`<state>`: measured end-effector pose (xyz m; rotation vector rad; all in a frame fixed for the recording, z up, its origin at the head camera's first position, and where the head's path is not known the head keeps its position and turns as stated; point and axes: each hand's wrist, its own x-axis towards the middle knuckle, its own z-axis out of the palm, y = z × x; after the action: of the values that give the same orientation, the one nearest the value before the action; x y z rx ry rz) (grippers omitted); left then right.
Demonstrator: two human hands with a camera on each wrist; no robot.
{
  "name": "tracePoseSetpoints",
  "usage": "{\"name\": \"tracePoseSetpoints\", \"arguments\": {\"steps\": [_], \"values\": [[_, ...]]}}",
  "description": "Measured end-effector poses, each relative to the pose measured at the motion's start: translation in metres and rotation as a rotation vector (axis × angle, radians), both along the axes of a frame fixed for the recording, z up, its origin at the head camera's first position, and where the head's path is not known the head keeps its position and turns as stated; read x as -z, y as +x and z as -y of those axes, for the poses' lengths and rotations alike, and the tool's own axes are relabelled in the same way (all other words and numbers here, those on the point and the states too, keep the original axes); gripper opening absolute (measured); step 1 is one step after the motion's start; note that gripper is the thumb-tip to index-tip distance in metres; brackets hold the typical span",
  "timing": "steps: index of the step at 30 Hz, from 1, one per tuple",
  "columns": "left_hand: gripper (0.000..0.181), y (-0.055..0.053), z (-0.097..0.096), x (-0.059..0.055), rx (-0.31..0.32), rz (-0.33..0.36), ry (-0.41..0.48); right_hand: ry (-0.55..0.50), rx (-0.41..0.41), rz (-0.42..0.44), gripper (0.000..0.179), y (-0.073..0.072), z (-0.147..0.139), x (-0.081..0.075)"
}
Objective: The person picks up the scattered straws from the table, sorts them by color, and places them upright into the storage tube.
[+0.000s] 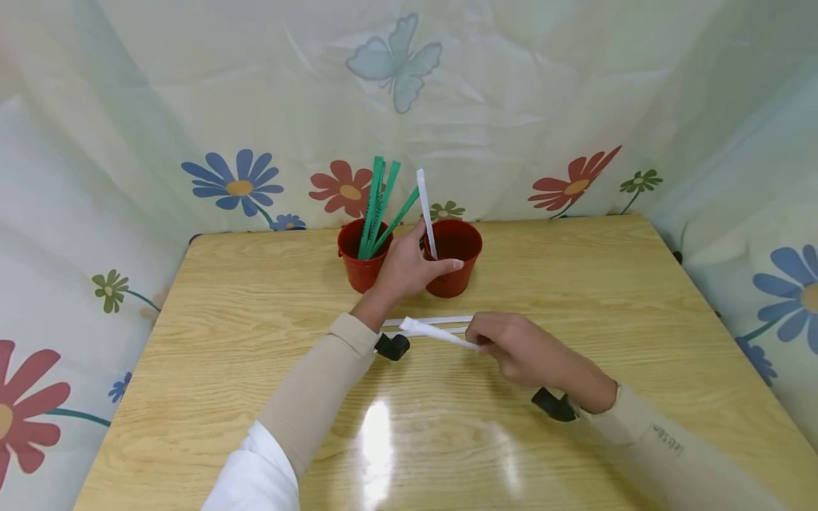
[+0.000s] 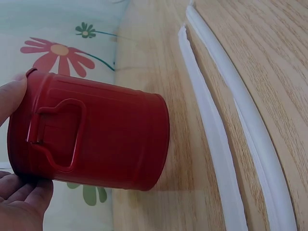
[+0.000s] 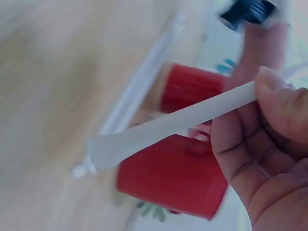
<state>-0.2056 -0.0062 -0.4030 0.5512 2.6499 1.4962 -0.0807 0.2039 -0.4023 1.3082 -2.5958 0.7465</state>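
My left hand (image 1: 409,266) grips the right-hand red bucket (image 1: 450,285) near its rim, thumb on one side and fingers on the other in the left wrist view. One white wrapped straw (image 1: 424,206) stands in that bucket, leaning left. Over the table in front, my right hand (image 1: 519,348) pinches another white wrapped straw (image 3: 166,126) between thumb and fingers, its end pointing left. Beneath it, white straws (image 2: 214,130) lie on the table in front of the buckets. The right wrist view is partly blurred.
Just left of the gripped bucket stands a second red bucket (image 1: 359,272) holding several green wrapped straws (image 1: 375,213). Both buckets are near the back edge of the wooden table (image 1: 255,312). A flower-patterned curtain (image 1: 486,106) hangs behind and at both sides.
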Motion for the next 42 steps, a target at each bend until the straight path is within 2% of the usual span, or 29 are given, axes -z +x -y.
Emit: {"name": "tracePoseSetpoints", "arguments": {"steps": [6,12,17,25,29,33,37,42], "values": [[0.08,0.0,-0.001,0.001,0.011,0.0,0.02,-0.16,0.07,0.056,0.035,-0.006,0.002,-0.022],[0.07,0.0,0.0,0.001,0.002,-0.011,0.025,-0.264,0.116,0.02,0.031,-0.016,0.008,-0.042],[0.077,-0.001,0.001,0.0,-0.003,0.013,0.03,-0.364,0.187,-0.029,0.026,-0.025,0.014,-0.056],[0.075,0.001,0.0,0.002,0.006,0.029,0.073,-0.566,0.271,0.001,0.014,-0.046,0.024,-0.076],[0.075,0.0,0.0,0.001,0.013,0.028,0.085,-0.581,0.346,-0.021,0.01,-0.062,0.03,-0.082],[0.075,0.0,0.0,0.001,0.021,0.021,0.075,-0.554,0.428,-0.022,0.006,-0.078,0.036,-0.081],[0.073,0.0,0.0,0.001,0.03,0.019,0.079,-0.486,0.501,0.001,0.004,-0.094,0.039,-0.074],[0.072,-0.001,0.0,0.001,0.03,0.014,0.084,-0.408,0.548,0.042,0.005,-0.11,0.038,-0.063]]}}
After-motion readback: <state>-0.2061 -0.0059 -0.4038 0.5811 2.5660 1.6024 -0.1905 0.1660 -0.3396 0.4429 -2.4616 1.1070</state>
